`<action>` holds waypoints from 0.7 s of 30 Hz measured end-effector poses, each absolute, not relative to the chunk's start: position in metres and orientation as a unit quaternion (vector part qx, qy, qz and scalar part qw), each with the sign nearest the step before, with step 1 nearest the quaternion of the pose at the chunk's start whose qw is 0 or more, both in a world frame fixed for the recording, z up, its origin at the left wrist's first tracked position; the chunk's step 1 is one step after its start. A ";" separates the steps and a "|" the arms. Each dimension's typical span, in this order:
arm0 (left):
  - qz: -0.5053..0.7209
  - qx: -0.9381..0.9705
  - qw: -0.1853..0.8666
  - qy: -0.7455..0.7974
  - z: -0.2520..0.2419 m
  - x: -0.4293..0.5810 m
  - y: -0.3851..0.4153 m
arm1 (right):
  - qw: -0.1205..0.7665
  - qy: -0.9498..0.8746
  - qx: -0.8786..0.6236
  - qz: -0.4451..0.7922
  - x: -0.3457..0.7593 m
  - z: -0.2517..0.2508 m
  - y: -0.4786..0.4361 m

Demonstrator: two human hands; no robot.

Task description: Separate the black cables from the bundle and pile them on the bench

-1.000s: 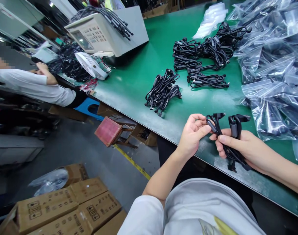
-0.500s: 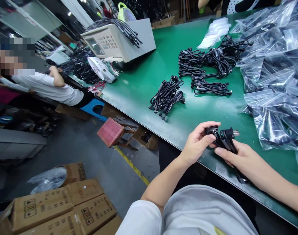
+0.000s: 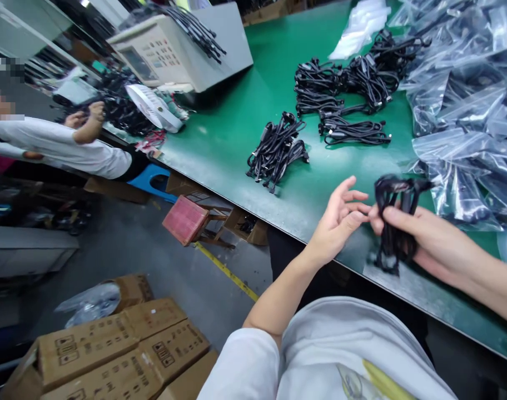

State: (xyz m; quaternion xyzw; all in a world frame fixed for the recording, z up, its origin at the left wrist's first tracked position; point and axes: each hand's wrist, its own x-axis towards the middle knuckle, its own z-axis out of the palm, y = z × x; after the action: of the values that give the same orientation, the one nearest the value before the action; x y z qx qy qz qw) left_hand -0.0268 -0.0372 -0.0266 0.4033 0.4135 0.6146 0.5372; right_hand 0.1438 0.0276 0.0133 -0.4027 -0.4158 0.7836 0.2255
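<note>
A folded bundle of black cables [image 3: 397,222], blurred by motion, is gripped in my right hand [image 3: 428,233] above the near edge of the green table. My left hand [image 3: 339,216] is beside it, fingers apart and holding nothing, its fingertips close to the right hand's. Beyond the hands lies a small pile of black cables [image 3: 276,150] with connector ends. Farther back spreads a larger heap of coiled black cables [image 3: 349,91].
Clear plastic bags [image 3: 466,111] with dark contents cover the table's right side. White plastic sleeves [image 3: 362,25] lie at the back. A beige instrument [image 3: 203,50] and a white fan [image 3: 153,108] stand left. A red-topped stool [image 3: 185,220] and cartons [image 3: 124,350] are on the floor; a co-worker sits beyond.
My left hand has let go of the cables and opened. My right hand has lifted the bundle slightly and turned it. The view has shifted a little.
</note>
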 end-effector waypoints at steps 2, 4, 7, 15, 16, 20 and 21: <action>0.592 0.407 0.564 0.406 -0.026 -0.024 -0.038 | 0.304 -0.346 -0.404 0.790 0.143 0.017 0.039; 0.543 0.433 0.593 0.408 -0.025 -0.022 -0.041 | 0.361 -0.305 -0.405 0.782 0.144 0.022 0.049; 0.503 0.460 0.594 0.427 -0.021 -0.018 -0.046 | 0.411 -0.300 -0.403 0.761 0.147 0.028 0.055; 0.463 0.420 0.651 0.430 -0.013 -0.020 -0.043 | 0.391 -0.368 -0.433 0.724 0.147 0.034 0.049; 0.457 0.417 0.666 0.416 -0.013 -0.022 -0.042 | 0.390 -0.371 -0.438 0.720 0.147 0.034 0.049; 0.434 0.422 0.702 0.376 -0.013 -0.024 -0.038 | 0.363 -0.374 -0.445 0.729 0.146 0.040 0.046; 0.429 0.424 0.705 0.374 -0.012 -0.025 -0.038 | 0.352 -0.376 -0.444 0.733 0.146 0.041 0.045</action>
State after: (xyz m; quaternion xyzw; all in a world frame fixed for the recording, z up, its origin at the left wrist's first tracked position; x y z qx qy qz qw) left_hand -0.0245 -0.0377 -0.0125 0.4240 0.3736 0.4285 0.7050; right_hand 0.1463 0.0452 0.0413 -0.4435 -0.3758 0.7334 0.3522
